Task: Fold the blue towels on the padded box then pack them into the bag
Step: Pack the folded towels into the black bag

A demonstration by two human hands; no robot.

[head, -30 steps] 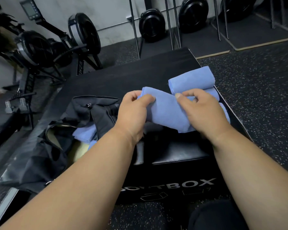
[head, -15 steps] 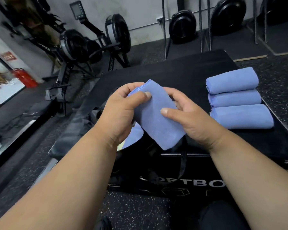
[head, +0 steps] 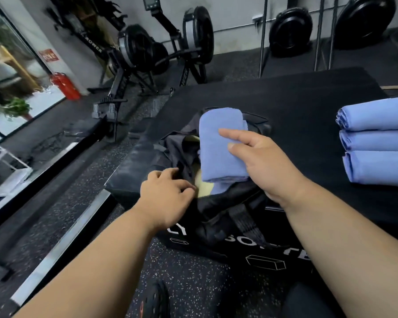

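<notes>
My right hand (head: 264, 164) holds a folded blue towel (head: 218, 143) over the open mouth of the black bag (head: 218, 210), which lies on the left front part of the black padded box (head: 296, 104). My left hand (head: 168, 198) grips the bag's near left rim and holds the opening apart. Pale lining and a bit of another blue towel show inside the bag. Three folded blue towels (head: 377, 143) lie in a row on the box at the far right.
Rowing machines (head: 152, 49) stand on the speckled rubber floor behind and left of the box. A red fire extinguisher (head: 64, 86) stands by the glass wall at left. Metal rack legs (head: 262, 35) rise beyond the box.
My left hand has let go of the folded towel and taken the bag's rim. My right hand has carried the towel leftward over the bag's opening. The view has swung left.
</notes>
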